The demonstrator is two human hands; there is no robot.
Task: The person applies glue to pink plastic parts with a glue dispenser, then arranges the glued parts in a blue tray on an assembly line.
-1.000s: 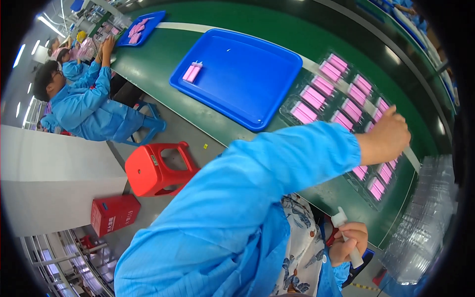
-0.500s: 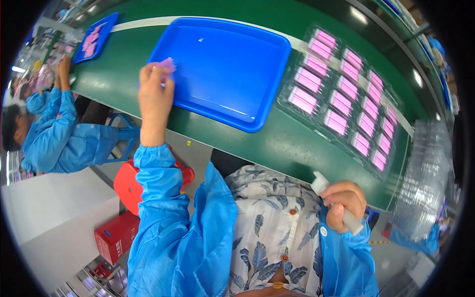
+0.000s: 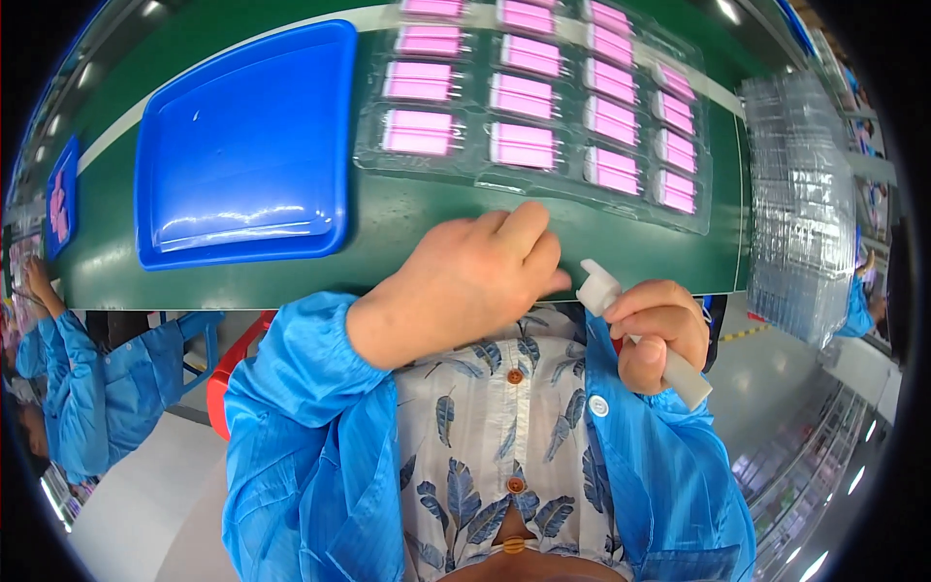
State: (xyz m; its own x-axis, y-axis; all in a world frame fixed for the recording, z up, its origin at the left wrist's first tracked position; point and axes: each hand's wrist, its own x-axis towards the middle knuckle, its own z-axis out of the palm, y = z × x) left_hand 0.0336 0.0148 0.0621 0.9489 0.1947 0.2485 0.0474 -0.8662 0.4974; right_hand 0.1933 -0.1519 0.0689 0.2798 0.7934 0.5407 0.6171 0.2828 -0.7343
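My right hand (image 3: pixel 657 335) is closed round a white plastic hand tool (image 3: pixel 597 289) with a notched head and a cylindrical handle. The tool is tilted, held over the table's near edge, its head toward my left hand. My left hand (image 3: pixel 485 267) has its fingers curled together just left of the tool head, apart from it. Its back faces up, so whatever the fingers hold is hidden. Beyond the hands, a clear plastic tray (image 3: pixel 475 178) holds rows of pink blocks (image 3: pixel 522 146) with pale edges and thin metal pins.
A blue tray (image 3: pixel 242 145) with a small white scrap lies left on the green table (image 3: pixel 407 218). Stacked clear plastic trays (image 3: pixel 800 204) stand at the right. At far left, a co-worker in blue (image 3: pixel 126 388) sits near a small blue tray with pink pieces (image 3: pixel 58 209).
My left hand has moved from the blue tray, where it pinched a pink piece, to beside the tool head. The view has swung right. My right hand still grips the tool.
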